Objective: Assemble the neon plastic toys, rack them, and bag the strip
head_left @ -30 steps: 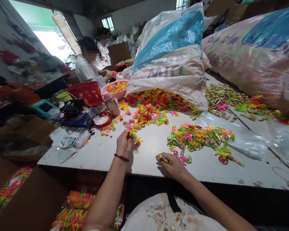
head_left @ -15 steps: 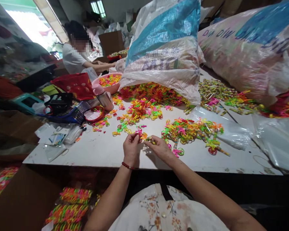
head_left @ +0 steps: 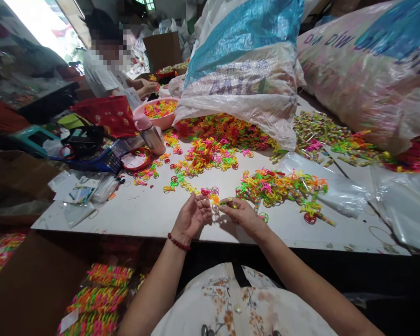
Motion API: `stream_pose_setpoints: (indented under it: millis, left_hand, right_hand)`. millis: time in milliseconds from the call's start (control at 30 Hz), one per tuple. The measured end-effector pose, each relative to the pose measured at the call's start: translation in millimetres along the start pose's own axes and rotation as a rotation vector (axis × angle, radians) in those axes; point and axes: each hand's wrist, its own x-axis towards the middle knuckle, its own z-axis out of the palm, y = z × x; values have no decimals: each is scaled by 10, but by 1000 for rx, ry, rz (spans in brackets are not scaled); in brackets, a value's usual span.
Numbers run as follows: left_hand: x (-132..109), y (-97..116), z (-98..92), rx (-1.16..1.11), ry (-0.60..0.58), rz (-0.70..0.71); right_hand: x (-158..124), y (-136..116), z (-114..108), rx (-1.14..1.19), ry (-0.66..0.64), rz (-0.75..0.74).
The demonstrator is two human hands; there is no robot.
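Observation:
My left hand [head_left: 192,218] is just above the front of the white table, palm turned up, its fingers loosely curled and apart, with nothing in it. Beside it on the right, my right hand [head_left: 244,217] is closed in a pinch on a small patterned yellow-green plastic piece, partly hidden by the fingers. Pink and orange plastic pieces [head_left: 214,198] lie just beyond the fingertips. Right of them is a pile of colourful plastic pieces with rings [head_left: 271,186], some with patterned sticks. Another loose pile [head_left: 205,156] spreads farther back.
A large woven sack [head_left: 241,70] spills pieces at the back. A second sack [head_left: 364,84] and clear plastic bags [head_left: 406,200] are on the right. To the left are a pink bottle [head_left: 150,135], a pink basin [head_left: 168,122] and a blue basket [head_left: 108,158]. A co-worker [head_left: 105,74] sits beyond.
My left hand has opened from a pinch near the pink piece and turned palm up. My right hand has shifted slightly right, still pinching. The co-worker's hands have drawn back.

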Motion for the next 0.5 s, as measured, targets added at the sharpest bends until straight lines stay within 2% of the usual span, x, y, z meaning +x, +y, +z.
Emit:
stream_pose_setpoints:
  millis: [67,200,267,333,400,500]
  left_hand:
    - [51,13,-20,58,55,4]
    - [167,28,-97,377,223,179]
    - [212,43,-138,631,335,341]
    - [262,73,-161,928,412,584]
    - [336,119,-153,1138,396,788]
    - [499,185,-102,1372,303,909]
  right_hand:
    - [-46,-3,-19,-130,-35,-71]
    - [-127,-22,-50,-400,-50,-184]
    - [-132,-30,-86,-532,8,-222]
    - [-108,-31,-144,-667,79,-264]
    - [-70,-25,-208,-827,162,-287]
    - [-37,-12,-265,-966,273,-278]
